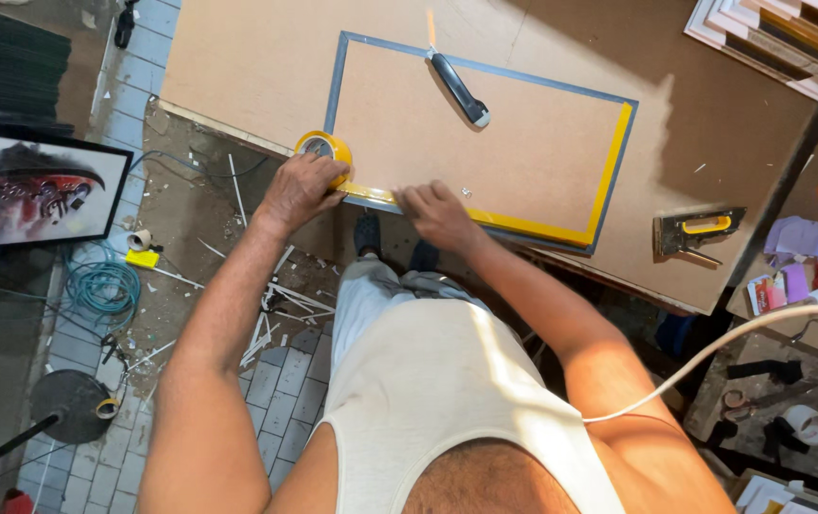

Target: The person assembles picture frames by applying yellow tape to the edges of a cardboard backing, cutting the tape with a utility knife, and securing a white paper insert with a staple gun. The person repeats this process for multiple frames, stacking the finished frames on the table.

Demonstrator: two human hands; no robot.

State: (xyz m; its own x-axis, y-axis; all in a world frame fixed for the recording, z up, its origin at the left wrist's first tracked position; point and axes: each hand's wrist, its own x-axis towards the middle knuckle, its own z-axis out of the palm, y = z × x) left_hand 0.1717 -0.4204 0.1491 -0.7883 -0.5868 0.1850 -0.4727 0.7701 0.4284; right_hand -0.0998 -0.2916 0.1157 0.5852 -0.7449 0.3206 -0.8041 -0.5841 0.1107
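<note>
Head view looks straight down on a brown backing board (485, 133) lying on the workbench (256, 57), its edges framed in grey, and everything here sits around that board. At its near left corner the left hand (299, 190) is closed around a roll of yellow tape (323, 148), which stands on edge right at the corner. Just to the right along the near edge, the right hand (437, 214) lies flat with its fingers together, pressing the yellow tape strip (523, 228) that runs along that edge and up the right side. A utility knife (458, 88) rests near the board's far edge, well apart from both hands, and a staple gun (699, 230) sits off the board's right side. I'd say the risk is the strip wandering off the edge or wrinkling if the roll is pulled at an angle while the pressing hand lifts. The corner overhangs the bench a little, so a hard tug could shift the board. A white cord (713, 347) crossing by the right arm might snag.
</note>
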